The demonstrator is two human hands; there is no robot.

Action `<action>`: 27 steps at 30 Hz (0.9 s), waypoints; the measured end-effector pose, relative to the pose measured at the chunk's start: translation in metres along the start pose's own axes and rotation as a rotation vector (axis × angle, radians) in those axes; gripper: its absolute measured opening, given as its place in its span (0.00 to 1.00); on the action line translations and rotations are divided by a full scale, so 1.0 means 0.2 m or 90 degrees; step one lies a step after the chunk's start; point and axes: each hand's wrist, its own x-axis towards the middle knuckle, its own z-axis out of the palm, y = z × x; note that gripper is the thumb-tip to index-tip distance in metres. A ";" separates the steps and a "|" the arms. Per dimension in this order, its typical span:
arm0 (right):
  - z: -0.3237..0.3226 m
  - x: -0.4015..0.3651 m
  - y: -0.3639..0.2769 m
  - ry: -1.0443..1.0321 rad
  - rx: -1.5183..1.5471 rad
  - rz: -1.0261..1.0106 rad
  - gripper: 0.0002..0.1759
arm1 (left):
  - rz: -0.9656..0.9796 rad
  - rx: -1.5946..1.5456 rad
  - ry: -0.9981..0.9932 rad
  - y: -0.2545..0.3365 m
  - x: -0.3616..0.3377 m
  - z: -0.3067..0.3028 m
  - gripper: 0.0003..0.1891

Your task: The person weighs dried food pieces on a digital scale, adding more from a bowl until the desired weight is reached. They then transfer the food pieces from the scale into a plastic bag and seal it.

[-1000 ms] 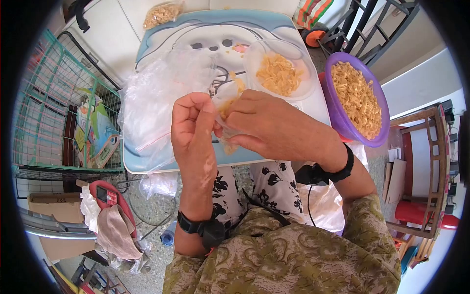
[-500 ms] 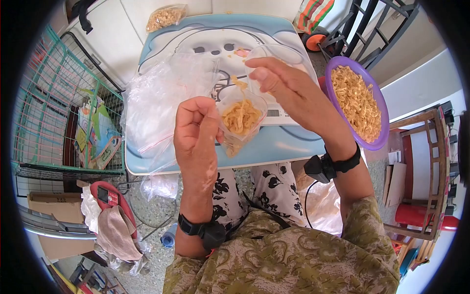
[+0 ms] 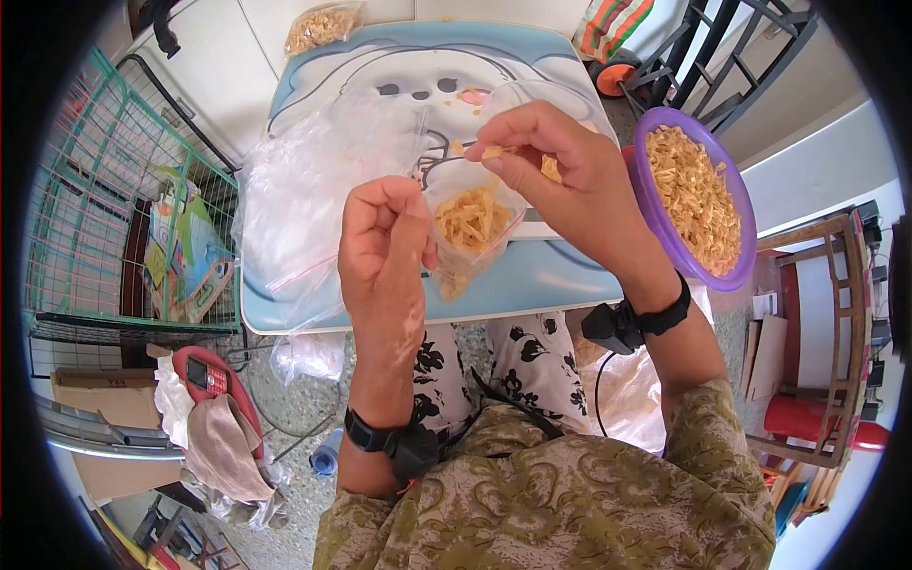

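My left hand (image 3: 382, 249) is closed on the rim of a clear plastic zip bag (image 3: 452, 275), holding its mouth up. Pale yellow dried strips (image 3: 472, 220) fill much of the bag. Just above and to the right of that mouth, my right hand (image 3: 575, 176) pinches a small piece of dried strip (image 3: 494, 152) between thumb and fingers. Beneath this hand is a clear plastic container (image 3: 518, 95) with a few strips in it, largely covered by the hand. The edge of a white scale (image 3: 540, 230) shows below.
A purple basin (image 3: 649, 214) heaped with dried strips stands at the right. A pile of clear plastic bags (image 3: 323, 190) lies on the left of the blue-and-white table (image 3: 541, 285). One filled bag (image 3: 321, 30) rests at the far edge. A green wire cage (image 3: 114, 285) stands left.
My right hand has closed into a pinch with a piece of strip, its fingers slightly lower and further left. The strip that hung over the bag's mouth is no longer there.
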 end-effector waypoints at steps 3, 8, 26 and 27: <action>0.01 -0.01 0.02 0.009 -0.087 -0.192 0.06 | 0.001 -0.003 0.007 -0.01 0.01 0.00 0.07; 0.02 -0.02 0.00 -0.116 -0.190 -0.270 0.02 | -0.003 -0.006 0.007 -0.01 0.01 0.01 0.07; 0.11 -0.08 -0.03 -0.236 -0.294 -0.323 0.09 | -0.011 -0.034 -0.002 -0.02 0.01 -0.02 0.08; 0.10 -0.07 -0.03 -0.240 -0.288 -0.309 0.09 | -0.008 -0.030 0.006 -0.02 0.01 -0.03 0.08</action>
